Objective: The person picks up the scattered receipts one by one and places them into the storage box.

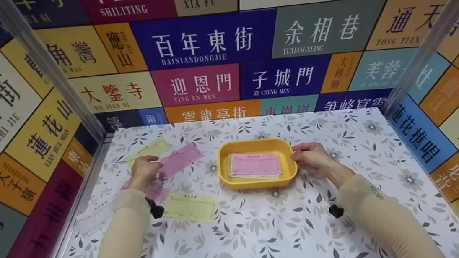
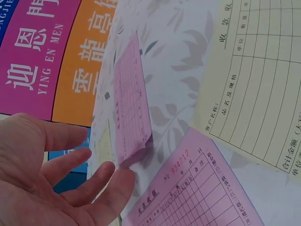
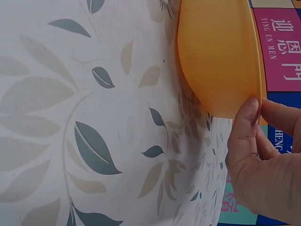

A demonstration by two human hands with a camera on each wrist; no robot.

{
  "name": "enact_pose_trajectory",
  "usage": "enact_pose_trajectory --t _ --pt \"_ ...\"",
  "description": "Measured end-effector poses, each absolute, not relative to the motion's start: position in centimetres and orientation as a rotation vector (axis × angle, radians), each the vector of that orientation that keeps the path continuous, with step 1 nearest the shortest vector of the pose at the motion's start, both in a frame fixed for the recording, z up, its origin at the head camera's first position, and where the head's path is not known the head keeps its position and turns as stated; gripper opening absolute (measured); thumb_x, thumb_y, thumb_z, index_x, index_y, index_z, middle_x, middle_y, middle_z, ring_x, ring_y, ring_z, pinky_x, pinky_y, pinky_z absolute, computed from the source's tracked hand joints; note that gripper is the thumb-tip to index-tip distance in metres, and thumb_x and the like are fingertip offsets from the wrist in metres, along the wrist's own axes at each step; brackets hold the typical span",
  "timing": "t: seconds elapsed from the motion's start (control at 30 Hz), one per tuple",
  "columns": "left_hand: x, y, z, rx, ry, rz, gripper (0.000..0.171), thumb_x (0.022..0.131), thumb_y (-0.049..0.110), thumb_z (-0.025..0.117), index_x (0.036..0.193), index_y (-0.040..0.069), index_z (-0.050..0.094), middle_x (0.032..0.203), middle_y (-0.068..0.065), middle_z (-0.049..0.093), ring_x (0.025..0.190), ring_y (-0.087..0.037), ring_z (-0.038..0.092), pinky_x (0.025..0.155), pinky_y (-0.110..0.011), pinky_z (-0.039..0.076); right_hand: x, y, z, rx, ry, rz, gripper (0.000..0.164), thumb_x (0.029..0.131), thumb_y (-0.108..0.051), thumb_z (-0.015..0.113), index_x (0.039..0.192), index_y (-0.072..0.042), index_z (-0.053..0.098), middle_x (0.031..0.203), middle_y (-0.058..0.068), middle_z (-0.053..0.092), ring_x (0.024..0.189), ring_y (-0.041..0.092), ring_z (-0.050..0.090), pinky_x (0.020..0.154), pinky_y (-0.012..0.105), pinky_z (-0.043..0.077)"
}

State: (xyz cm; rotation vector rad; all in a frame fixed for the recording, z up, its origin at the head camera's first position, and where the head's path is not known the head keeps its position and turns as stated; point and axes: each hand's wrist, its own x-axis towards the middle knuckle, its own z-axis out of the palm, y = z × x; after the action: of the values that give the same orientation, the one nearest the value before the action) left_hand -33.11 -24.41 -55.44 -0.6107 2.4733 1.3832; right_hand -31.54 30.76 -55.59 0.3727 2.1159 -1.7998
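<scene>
My right hand (image 1: 314, 158) pinches the right rim of a yellow plastic tray (image 1: 260, 183), thumb outside the wall in the right wrist view. A stack of printed receipt slips (image 1: 257, 165), a pink one on top, lies inside it. Over loose slips on the left is my left hand (image 1: 144, 171), its fingers spread and loosely bent around nothing. Its fingertips are right by the lifted near end of a pink slip (image 2: 129, 99). Another pink slip (image 2: 197, 183) lies partly under the hand in the head view, beside a yellow slip (image 1: 190, 207).
A pale yellow-green slip (image 1: 151, 148) lies behind the left hand, and a white slip (image 1: 95, 218) lies by the left forearm. The floral tabletop (image 1: 257, 240) is enclosed by sign-covered panels (image 1: 208, 42) at the back and both sides.
</scene>
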Motion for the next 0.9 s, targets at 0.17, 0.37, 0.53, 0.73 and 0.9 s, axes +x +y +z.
enact_pose_trajectory --t 0.17,0.37,0.53,0.73,0.9 --pt "-33.4 -24.8 -55.9 -0.645 2.480 1.350 0.059 0.100 0.012 0.062 0.158 0.007 0.063 0.159 -0.020 0.065 0.114 -0.024 0.063 0.100 -0.038 0.065 -31.6 30.5 -55.4 0.396 2.113 -1.783 0.053 0.101 -0.004 0.075 0.153 0.001 0.064 0.110 0.005 0.085 0.094 0.014 0.079 0.086 0.029 0.068" --pt "-33.6 -25.4 -56.1 -0.692 2.505 1.308 0.059 0.098 0.009 0.055 0.157 0.006 0.064 0.163 -0.021 0.061 0.123 -0.027 0.062 0.099 -0.038 0.066 -31.7 30.3 -55.2 0.396 2.091 -1.791 0.054 0.101 -0.004 0.075 0.154 0.001 0.063 0.113 0.008 0.084 0.096 0.015 0.079 0.089 0.029 0.068" --pt "-33.9 -25.3 -56.3 -0.651 2.499 1.316 0.058 0.098 0.011 0.056 0.156 0.007 0.065 0.162 -0.019 0.063 0.119 -0.025 0.065 0.101 -0.039 0.066 -31.8 30.5 -55.3 0.392 2.097 -1.798 0.054 0.101 -0.003 0.075 0.153 0.002 0.063 0.105 0.005 0.084 0.092 0.014 0.079 0.085 0.027 0.068" --pt "-34.3 -24.0 -57.2 -0.613 2.547 1.279 0.056 0.094 0.007 0.065 0.150 0.003 0.068 0.157 -0.020 0.068 0.127 -0.029 0.067 0.098 -0.036 0.065 -31.8 30.9 -55.4 0.413 2.091 -1.789 0.055 0.101 -0.004 0.075 0.155 0.000 0.063 0.110 0.007 0.085 0.094 0.014 0.079 0.086 0.027 0.068" --pt "-34.8 -23.4 -58.4 -0.635 2.631 1.260 0.054 0.090 0.006 0.071 0.143 0.002 0.072 0.143 -0.019 0.075 0.107 -0.026 0.074 0.089 -0.034 0.063 -31.8 30.8 -55.3 0.420 2.083 -1.786 0.055 0.102 -0.005 0.075 0.155 -0.001 0.063 0.115 0.008 0.085 0.099 0.016 0.080 0.094 0.031 0.069"
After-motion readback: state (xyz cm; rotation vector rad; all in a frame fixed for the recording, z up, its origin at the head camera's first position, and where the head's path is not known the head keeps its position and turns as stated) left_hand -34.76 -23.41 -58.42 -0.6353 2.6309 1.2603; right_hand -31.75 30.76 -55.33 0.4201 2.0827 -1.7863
